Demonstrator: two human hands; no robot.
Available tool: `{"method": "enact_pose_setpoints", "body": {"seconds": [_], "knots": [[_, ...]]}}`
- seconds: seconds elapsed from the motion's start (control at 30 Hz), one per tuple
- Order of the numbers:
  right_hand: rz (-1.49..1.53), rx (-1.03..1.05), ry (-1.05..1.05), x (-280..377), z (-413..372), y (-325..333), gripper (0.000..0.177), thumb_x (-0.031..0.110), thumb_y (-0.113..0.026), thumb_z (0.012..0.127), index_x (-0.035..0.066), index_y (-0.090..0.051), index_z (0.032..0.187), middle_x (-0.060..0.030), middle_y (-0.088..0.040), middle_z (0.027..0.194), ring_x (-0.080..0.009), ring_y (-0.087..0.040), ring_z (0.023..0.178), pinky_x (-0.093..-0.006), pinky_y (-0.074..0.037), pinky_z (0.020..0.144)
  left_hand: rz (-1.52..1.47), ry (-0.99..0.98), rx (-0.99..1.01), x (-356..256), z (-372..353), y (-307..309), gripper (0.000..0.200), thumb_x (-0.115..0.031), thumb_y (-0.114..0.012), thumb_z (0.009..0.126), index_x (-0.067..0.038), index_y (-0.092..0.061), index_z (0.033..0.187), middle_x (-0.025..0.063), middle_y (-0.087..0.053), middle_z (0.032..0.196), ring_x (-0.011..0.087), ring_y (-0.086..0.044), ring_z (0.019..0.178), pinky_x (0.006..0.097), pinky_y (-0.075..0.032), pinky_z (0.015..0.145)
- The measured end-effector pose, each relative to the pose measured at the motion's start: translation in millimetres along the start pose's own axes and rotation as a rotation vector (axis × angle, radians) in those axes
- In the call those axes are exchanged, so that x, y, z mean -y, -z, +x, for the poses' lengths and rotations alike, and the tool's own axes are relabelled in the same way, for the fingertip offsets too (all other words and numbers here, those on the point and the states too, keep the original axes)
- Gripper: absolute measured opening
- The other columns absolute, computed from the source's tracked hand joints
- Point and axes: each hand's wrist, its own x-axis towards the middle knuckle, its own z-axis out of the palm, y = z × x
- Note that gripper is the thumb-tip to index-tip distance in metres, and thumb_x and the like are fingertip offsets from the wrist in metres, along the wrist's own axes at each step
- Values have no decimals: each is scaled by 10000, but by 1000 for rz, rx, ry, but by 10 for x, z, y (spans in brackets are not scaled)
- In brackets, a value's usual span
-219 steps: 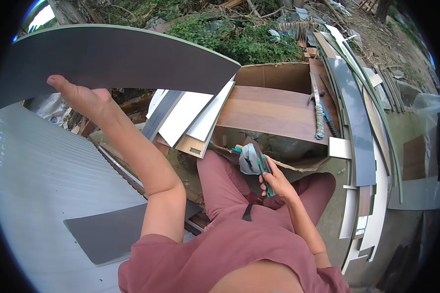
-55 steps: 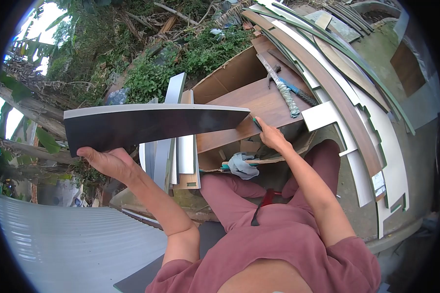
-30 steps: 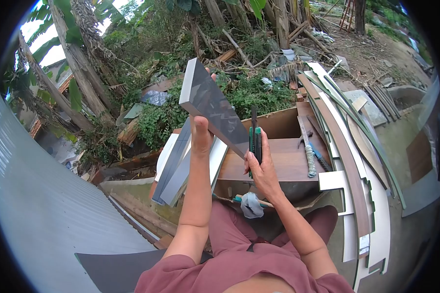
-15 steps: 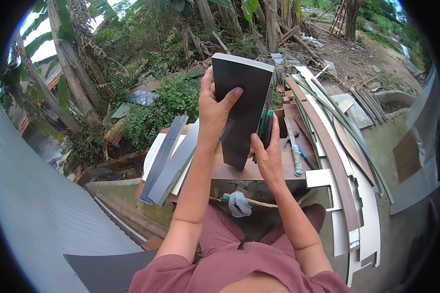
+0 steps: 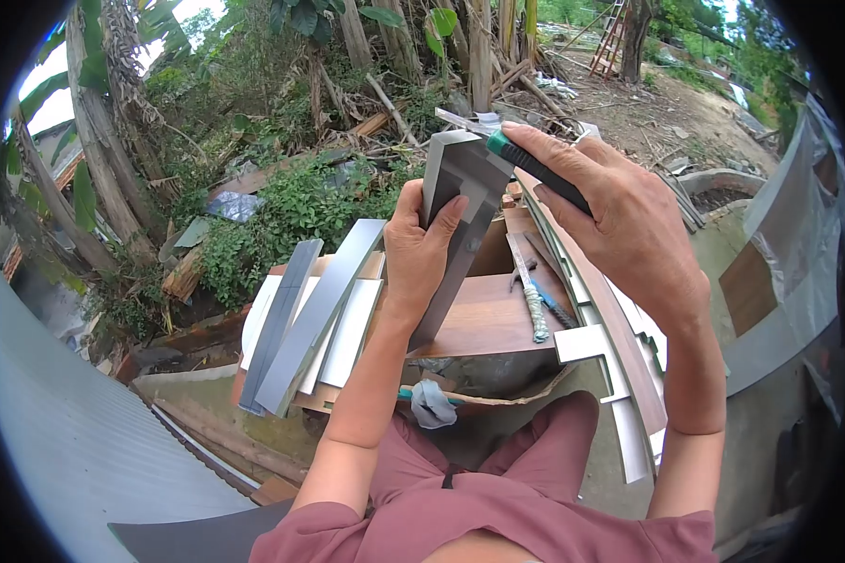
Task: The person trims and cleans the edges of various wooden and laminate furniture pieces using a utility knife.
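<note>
A dark, glossy board (image 5: 476, 211) stands tilted up in front of me, its pale top edge facing up. My left hand (image 5: 418, 249) grips its left side, with the thumb across the front. Higher up, my right hand (image 5: 620, 220) is wrapped round a green and black tool (image 5: 545, 171). The tool's thin metal end lies at the board's top edge. Part of the board's right side is hidden behind my right hand.
Below is a brown work surface (image 5: 474, 319) with a cloth-wrapped blade (image 5: 535, 310) and a blue-handled tool (image 5: 556, 305). Grey strips (image 5: 319, 324) lie left, long white and brown strips (image 5: 620, 352) right. A grey cloth (image 5: 432, 404) hangs at the near edge.
My right hand has risen with the green tool from beside the board to its top edge. The board has turned and tilted in my left hand, and the view has shifted slightly right.
</note>
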Motion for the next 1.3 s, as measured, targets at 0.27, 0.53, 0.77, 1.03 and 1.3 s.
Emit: {"method": "enact_pose_setpoints", "body": {"seconds": [0.27, 0.53, 0.77, 1.03, 1.3], "knots": [[-34, 65, -19, -77, -26, -97, 441, 220, -593, 868, 255, -516, 1300, -90, -588, 842, -243, -590, 697, -356, -473, 634, 17, -11, -22, -59, -51, 27, 231, -226, -653, 871, -35, -548, 947, -8, -591, 756, 37, -513, 682, 195, -433, 605], [66, 252, -345, -1040, -105, -732, 467, 191, -536, 895, 206, -445, 1353, -129, -621, 919, -259, -598, 735, -376, -483, 720, -64, -145, -182, 22, -41, 446, 219, -222, -656, 872, -42, -559, 952, -16, -595, 873, 39, -508, 768, 183, -419, 709], [1047, 194, -420, -458, -117, -838, 528, 149, -458, 947, 228, -274, 1435, -22, -499, 707, -65, -493, 512, -244, -475, 460, -262, -174, -263, 206, 172, 705, 293, -205, -639, 877, -50, -537, 1104, 35, -607, 1059, 110, -577, 948, 265, -470, 853], [1049, 236, -209, -52, 140, -792, 509, 168, -440, 928, 136, -294, 1416, -153, -615, 720, -205, -611, 559, -363, -513, 576, -218, -145, -169, 275, 163, 576, 346, -190, -602, 896, -48, -488, 1191, 55, -572, 1144, 155, -572, 1026, 306, -473, 895], [838, 119, -101, -164, 8, -1085, 535, 143, -443, 938, 237, -276, 1438, -38, -536, 603, -104, -500, 487, -285, -473, 495, -214, -165, -167, 295, 142, 483, 336, -204, -622, 882, -56, -512, 1163, 57, -588, 1121, 161, -576, 1022, 310, -470, 905]]}}
